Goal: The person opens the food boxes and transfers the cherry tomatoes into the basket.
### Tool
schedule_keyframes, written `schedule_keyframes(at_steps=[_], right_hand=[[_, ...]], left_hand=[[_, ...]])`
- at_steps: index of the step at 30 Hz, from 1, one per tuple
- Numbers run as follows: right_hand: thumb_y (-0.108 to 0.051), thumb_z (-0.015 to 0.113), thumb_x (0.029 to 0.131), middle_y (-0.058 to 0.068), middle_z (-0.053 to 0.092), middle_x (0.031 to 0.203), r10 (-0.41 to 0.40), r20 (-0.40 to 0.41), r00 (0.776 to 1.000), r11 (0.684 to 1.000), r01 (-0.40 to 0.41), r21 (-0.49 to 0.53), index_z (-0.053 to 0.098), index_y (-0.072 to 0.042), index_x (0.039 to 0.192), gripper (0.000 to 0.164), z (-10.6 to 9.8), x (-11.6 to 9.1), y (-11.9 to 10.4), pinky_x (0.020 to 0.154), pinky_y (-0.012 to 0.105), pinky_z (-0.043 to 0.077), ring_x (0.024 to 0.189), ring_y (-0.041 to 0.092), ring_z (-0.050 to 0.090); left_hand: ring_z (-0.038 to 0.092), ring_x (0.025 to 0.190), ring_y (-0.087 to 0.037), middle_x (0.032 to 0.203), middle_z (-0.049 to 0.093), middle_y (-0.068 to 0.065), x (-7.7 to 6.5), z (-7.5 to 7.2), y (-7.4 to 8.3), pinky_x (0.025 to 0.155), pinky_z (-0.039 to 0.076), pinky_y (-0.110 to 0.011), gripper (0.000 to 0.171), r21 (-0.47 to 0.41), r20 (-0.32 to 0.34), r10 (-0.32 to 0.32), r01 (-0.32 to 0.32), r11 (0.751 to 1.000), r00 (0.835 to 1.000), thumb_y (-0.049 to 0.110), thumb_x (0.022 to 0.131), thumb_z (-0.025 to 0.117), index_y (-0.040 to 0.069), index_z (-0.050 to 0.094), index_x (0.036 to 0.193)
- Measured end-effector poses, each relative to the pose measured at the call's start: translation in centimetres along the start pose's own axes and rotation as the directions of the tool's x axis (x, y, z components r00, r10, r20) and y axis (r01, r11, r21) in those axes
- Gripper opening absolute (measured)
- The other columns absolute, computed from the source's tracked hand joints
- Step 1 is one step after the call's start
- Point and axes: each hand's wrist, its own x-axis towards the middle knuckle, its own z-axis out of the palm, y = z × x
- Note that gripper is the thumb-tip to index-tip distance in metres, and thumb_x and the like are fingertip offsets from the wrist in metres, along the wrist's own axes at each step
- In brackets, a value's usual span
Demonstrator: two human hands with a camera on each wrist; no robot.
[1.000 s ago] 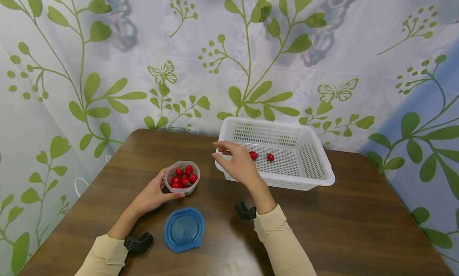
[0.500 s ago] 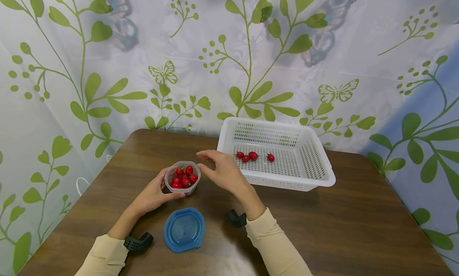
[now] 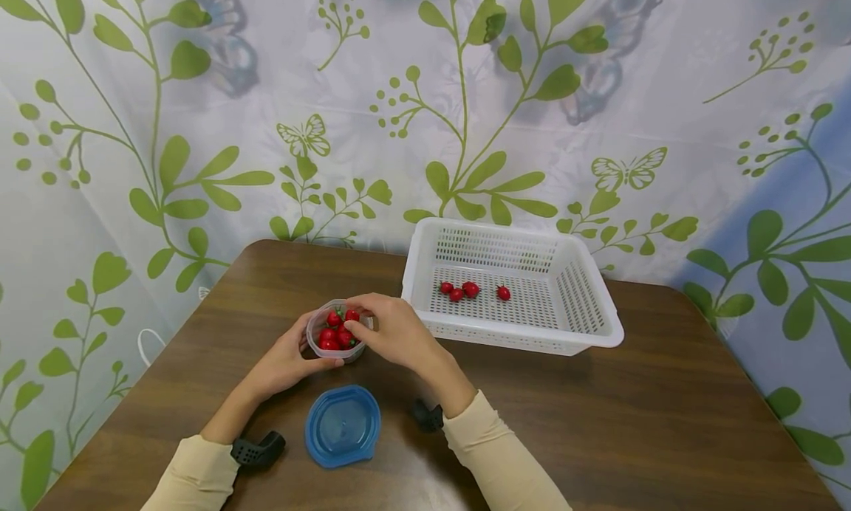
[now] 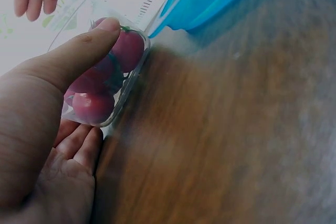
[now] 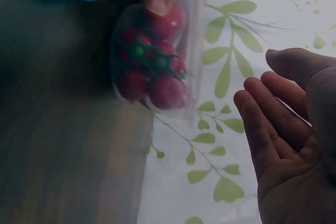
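A small clear plastic container (image 3: 323, 354) filled with red cherry tomatoes (image 3: 329, 337) stands on the table at centre left. My left hand (image 3: 282, 363) grips it from the left, thumb at the near side, fingers round the far side. From the right, my right hand (image 3: 402, 337) reaches over the rim, thumb and fingertips spread at the tomatoes. Its fingers (image 5: 273, 114) look relaxed and hold nothing in the right wrist view, a little apart from the container. Green stems show on the tomatoes (image 5: 167, 93) through the clear wall.
A white slotted plastic basket (image 3: 518, 335) stands at the back right with several cherry tomatoes (image 3: 470, 289) on its floor. The blue lid (image 3: 342, 426) lies near the container on the brown wooden table (image 3: 631, 422). A leaf-patterned curtain (image 3: 372, 90) hangs behind.
My right hand has moved left and down from over the basket's left side to the container, uncovering more tomatoes in the basket. The left hand and the container have stayed put.
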Motion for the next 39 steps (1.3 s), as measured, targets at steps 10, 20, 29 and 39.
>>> schedule_keyframes(at_steps=[10, 20, 29, 39], right_hand=[[-0.021, 0.071, 0.099, 0.004, 0.075, 0.110, 0.015, 0.080, 0.997, 1.000, -0.014, -0.009, 0.071, -0.006, 0.127, 0.031, 1.9, 0.5, 0.0, 0.075, 0.013, 0.054, 0.086, 0.007, 0.066], [-0.024, 0.071, 0.099, 0.000, 0.075, 0.105, 0.047, 0.149, 0.988, 0.998, -0.039, -0.052, 0.073, -0.009, 0.122, 0.027, 2.9, 0.8, 0.2, 0.080, 0.014, 0.056, 0.089, 0.006, 0.068], [-0.022, 0.065, 0.103, -0.004, 0.074, 0.097, -0.023, 0.205, 0.978, 0.990, 0.052, -0.134, 0.077, -0.012, 0.117, 0.021, 3.3, 1.2, 0.2, 0.070, 0.012, 0.049, 0.081, 0.007, 0.058], [-0.020, 0.058, 0.106, -0.004, 0.071, 0.088, -0.097, 0.255, 0.962, 0.970, 0.149, -0.193, 0.076, -0.011, 0.121, 0.025, 3.4, 1.2, 0.1, 0.074, 0.015, 0.045, 0.081, 0.011, 0.055]], left_hand=[[0.047, 0.143, -0.035, 0.153, 0.047, -0.013, -0.1, -0.1, -0.1, 0.118, 0.037, -0.053, 0.092, -0.018, 0.001, 0.029, -0.029, 0.999, 1.000, 0.029, 0.085, 0.087, 0.012, 0.032, 0.157], [0.050, 0.140, -0.035, 0.150, 0.050, -0.013, -0.2, -0.1, -0.2, 0.116, 0.039, -0.055, 0.090, -0.002, -0.007, 0.036, -0.036, 0.999, 0.999, 0.028, 0.085, 0.087, 0.012, 0.033, 0.155], [0.051, 0.139, -0.037, 0.150, 0.050, -0.016, 0.0, 0.0, -0.3, 0.116, 0.039, -0.055, 0.086, -0.002, -0.011, 0.063, -0.063, 0.998, 0.998, 0.024, 0.086, 0.086, 0.010, 0.035, 0.154], [0.050, 0.139, -0.037, 0.150, 0.050, -0.016, -0.1, 0.0, -0.5, 0.115, 0.039, -0.055, 0.086, 0.001, -0.010, 0.068, -0.068, 0.998, 0.998, 0.025, 0.087, 0.086, 0.010, 0.035, 0.155]])
